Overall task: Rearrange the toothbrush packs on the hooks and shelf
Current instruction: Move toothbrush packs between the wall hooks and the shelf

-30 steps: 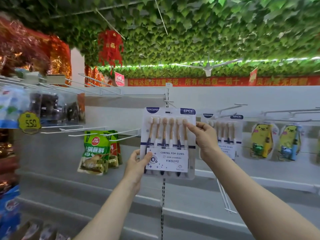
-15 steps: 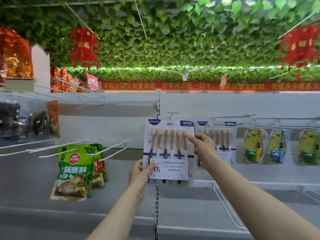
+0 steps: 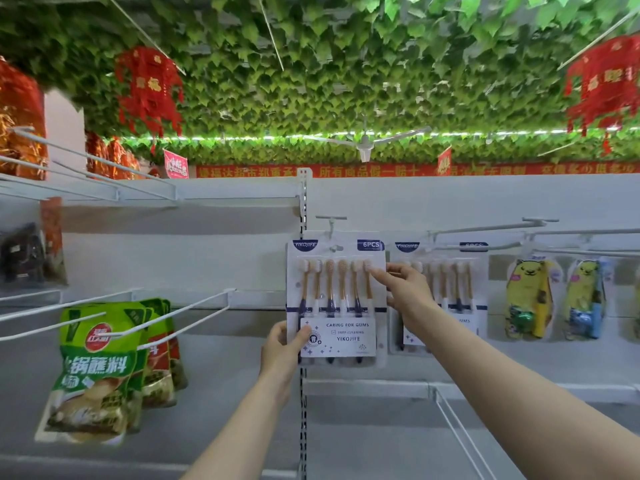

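A white six-piece toothbrush pack [image 3: 337, 299] with gold and navy handles is held flat against the back panel, its top hole right at a short white hook [image 3: 331, 223]. My left hand [image 3: 282, 355] grips its lower left corner, thumb on the front. My right hand [image 3: 403, 289] pinches its right edge near the brush heads. A second identical pack [image 3: 450, 289] hangs on the neighbouring long hook [image 3: 485, 228], partly hidden by my right hand.
Yellow cartoon children's toothbrush packs [image 3: 530, 299] hang further right. Green sauce pouches [image 3: 100, 362] hang on long white hooks [image 3: 180, 313] at the left, which jut toward me. A slotted upright [image 3: 303, 410] divides the panels. A wire shelf edge [image 3: 460, 434] lies below right.
The view has closed in on the shelf and shifted. The pack has moved up so its top hole meets the short hook. Both hands keep the same hold.
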`<state>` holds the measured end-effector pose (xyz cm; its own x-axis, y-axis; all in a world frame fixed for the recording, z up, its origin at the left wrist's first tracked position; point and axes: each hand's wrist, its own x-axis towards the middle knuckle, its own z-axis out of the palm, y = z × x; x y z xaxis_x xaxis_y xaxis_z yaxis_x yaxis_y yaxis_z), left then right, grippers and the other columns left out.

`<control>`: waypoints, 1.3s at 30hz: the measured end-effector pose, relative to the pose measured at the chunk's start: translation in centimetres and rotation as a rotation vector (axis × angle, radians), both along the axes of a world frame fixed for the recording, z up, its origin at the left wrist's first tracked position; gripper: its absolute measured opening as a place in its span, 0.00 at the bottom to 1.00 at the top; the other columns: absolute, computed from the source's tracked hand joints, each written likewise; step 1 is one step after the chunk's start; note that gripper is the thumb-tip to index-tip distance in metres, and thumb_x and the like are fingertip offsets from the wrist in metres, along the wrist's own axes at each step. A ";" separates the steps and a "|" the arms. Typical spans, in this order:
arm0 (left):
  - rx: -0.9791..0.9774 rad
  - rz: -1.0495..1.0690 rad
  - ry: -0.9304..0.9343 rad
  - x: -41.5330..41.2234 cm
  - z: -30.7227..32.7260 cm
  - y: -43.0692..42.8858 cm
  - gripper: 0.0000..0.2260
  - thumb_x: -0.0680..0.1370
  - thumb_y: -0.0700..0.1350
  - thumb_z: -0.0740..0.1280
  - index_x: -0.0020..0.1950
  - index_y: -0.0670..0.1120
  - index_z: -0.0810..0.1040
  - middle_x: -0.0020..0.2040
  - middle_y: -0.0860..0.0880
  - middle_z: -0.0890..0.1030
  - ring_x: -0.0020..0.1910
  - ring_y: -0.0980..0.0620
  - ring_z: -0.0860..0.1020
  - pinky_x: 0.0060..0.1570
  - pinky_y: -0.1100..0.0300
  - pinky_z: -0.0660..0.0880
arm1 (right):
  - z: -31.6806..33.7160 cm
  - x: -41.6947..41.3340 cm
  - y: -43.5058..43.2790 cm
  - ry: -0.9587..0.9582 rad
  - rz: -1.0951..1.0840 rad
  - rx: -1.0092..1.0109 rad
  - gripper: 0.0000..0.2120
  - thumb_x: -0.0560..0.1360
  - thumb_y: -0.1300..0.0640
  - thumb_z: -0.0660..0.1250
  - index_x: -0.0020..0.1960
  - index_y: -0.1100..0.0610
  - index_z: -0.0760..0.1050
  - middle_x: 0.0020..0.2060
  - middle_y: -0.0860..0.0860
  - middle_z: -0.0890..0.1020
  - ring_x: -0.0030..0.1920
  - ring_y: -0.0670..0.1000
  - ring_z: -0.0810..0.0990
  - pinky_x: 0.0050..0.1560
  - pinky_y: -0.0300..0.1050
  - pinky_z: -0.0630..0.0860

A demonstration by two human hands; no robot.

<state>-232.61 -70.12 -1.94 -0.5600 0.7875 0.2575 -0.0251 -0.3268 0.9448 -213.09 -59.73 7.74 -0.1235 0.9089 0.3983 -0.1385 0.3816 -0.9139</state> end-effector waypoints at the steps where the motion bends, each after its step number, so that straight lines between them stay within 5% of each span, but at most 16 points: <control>1: -0.001 0.006 -0.004 0.1 0.0 0.2 0.08 0.78 0.42 0.71 0.55 0.44 0.78 0.50 0.46 0.85 0.46 0.50 0.82 0.32 0.65 0.78 | 0.0 -0.1 0.2 -0.005 0.001 0.003 0.22 0.69 0.48 0.79 0.58 0.56 0.78 0.54 0.52 0.83 0.57 0.53 0.81 0.60 0.58 0.79; 4: 0.000 0.010 -0.005 0.1 0.2 0.5 0.08 0.78 0.42 0.71 0.56 0.44 0.78 0.51 0.46 0.85 0.46 0.51 0.82 0.34 0.64 0.78 | 0.2 -0.2 0.4 -0.016 -0.003 0.012 0.19 0.71 0.50 0.78 0.57 0.56 0.78 0.52 0.51 0.83 0.55 0.50 0.80 0.60 0.54 0.78; 9: -0.020 -0.010 -0.011 -0.1 0.1 0.6 0.08 0.78 0.42 0.72 0.55 0.46 0.78 0.52 0.46 0.85 0.53 0.46 0.83 0.58 0.46 0.79 | 0.1 -0.2 0.2 -0.035 -0.028 0.014 0.19 0.71 0.49 0.78 0.57 0.55 0.77 0.51 0.49 0.82 0.54 0.49 0.80 0.59 0.53 0.77; 15: -0.074 0.045 0.068 0.2 0.5 -0.4 0.10 0.79 0.46 0.71 0.57 0.47 0.76 0.56 0.46 0.83 0.50 0.50 0.81 0.50 0.55 0.76 | 0.0 0.0 -1.2 -0.094 -0.065 -0.031 0.22 0.71 0.47 0.77 0.60 0.54 0.76 0.56 0.52 0.81 0.58 0.54 0.80 0.61 0.57 0.79; 19: -0.242 0.176 0.241 0.4 0.9 -2.1 0.30 0.75 0.56 0.73 0.72 0.47 0.69 0.69 0.45 0.75 0.67 0.44 0.73 0.65 0.48 0.71 | -0.3 1.4 -4.2 -0.190 -0.112 -0.062 0.29 0.74 0.49 0.75 0.71 0.57 0.70 0.61 0.53 0.75 0.60 0.54 0.77 0.64 0.55 0.76; 23: -0.325 0.313 0.511 1.9 2.2 -6.1 0.33 0.74 0.55 0.74 0.75 0.48 0.67 0.71 0.42 0.70 0.72 0.40 0.65 0.67 0.46 0.67 | -0.8 4.6 -8.9 -0.483 -0.206 0.063 0.30 0.75 0.49 0.73 0.72 0.56 0.68 0.62 0.53 0.77 0.56 0.52 0.78 0.61 0.54 0.78; 30: -0.248 0.191 1.063 9.6 3.6 -14.7 0.29 0.74 0.48 0.75 0.73 0.52 0.69 0.71 0.48 0.69 0.70 0.45 0.67 0.66 0.50 0.68 | -1.8 13.2 -20.0 -1.295 -0.531 0.502 0.29 0.77 0.46 0.69 0.76 0.48 0.64 0.69 0.54 0.73 0.68 0.58 0.70 0.60 0.55 0.74; 39: -0.104 -0.041 1.312 26.0 2.1 -20.2 0.28 0.75 0.52 0.73 0.73 0.52 0.70 0.69 0.48 0.70 0.68 0.45 0.68 0.66 0.49 0.70 | -4.7 28.6 -32.4 -1.567 -0.681 0.397 0.31 0.77 0.44 0.69 0.77 0.47 0.63 0.73 0.53 0.69 0.72 0.57 0.68 0.69 0.55 0.69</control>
<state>-206.66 -90.36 0.16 0.0828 0.8468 0.5254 0.9157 -0.2727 0.2953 -184.53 -92.17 3.04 -0.2464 0.8435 0.4772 0.9690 0.2051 0.1379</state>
